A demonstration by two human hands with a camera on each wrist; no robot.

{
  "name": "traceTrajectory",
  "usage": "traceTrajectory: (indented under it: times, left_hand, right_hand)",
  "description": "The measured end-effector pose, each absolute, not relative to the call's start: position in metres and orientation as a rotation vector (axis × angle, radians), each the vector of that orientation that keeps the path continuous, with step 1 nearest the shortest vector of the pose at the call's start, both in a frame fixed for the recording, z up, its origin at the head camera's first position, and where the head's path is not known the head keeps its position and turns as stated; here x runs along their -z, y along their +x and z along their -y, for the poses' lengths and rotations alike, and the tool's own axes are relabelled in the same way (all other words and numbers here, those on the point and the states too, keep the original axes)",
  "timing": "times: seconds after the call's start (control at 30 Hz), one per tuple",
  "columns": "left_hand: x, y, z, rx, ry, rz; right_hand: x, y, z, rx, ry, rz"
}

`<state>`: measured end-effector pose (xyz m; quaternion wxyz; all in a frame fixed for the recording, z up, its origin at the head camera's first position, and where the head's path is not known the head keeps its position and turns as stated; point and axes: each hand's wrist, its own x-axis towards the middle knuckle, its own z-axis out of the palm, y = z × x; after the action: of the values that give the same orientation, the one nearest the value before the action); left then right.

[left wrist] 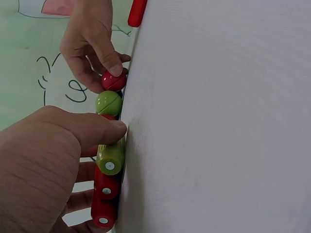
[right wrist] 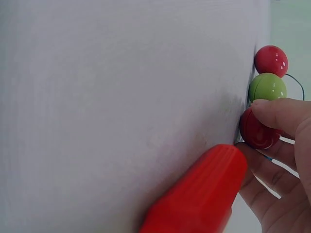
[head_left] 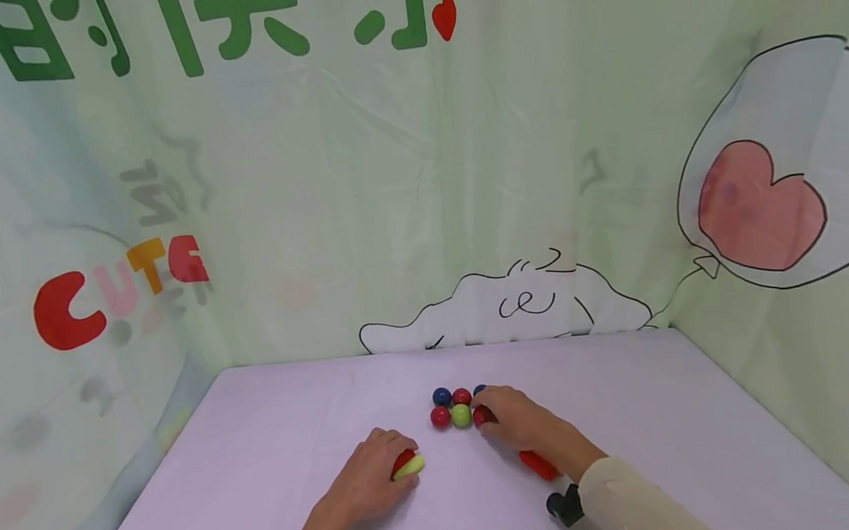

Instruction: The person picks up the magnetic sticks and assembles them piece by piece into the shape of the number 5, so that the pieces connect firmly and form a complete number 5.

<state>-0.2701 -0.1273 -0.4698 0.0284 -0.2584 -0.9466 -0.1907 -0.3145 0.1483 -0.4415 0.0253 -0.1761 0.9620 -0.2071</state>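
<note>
My left hand (head_left: 372,475) rests on the table around a small group of short rods with pale round end caps: a yellow-green rod (left wrist: 110,158) and red rods (left wrist: 104,211), thumb on the near side and fingers behind. Farther right, my right hand (head_left: 525,421) pinches a red ball (right wrist: 257,128) between thumb and fingers. That ball sits at the right end of a ball cluster, beside a green ball (head_left: 461,415). Another red ball (head_left: 440,417) is left of the green one. Behind them are a blue ball (head_left: 442,398), a red ball (head_left: 462,397) and a partly hidden blue ball (head_left: 480,389).
A red rod (head_left: 539,465) lies under my right forearm. Nearer to me, a black object (head_left: 566,505) lies partly behind the sleeve (head_left: 628,492). The pale table (head_left: 295,419) is enclosed by printed curtains (head_left: 390,178) at the back and sides.
</note>
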Motion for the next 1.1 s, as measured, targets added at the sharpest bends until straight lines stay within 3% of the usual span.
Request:
traceTrajectory:
  times: [0.7,1.1]
  left_hand:
    - [0.476,-0.268,0.128,0.628,-0.764,2.895]
    - [0.476,-0.266,0.128,0.661,-0.742,2.919]
  right_hand:
    - [0.441,-0.31,-0.145,0.652,-0.519,-3.001]
    - [0.44,-0.299,-0.144,0.95,-0.462,-2.948]
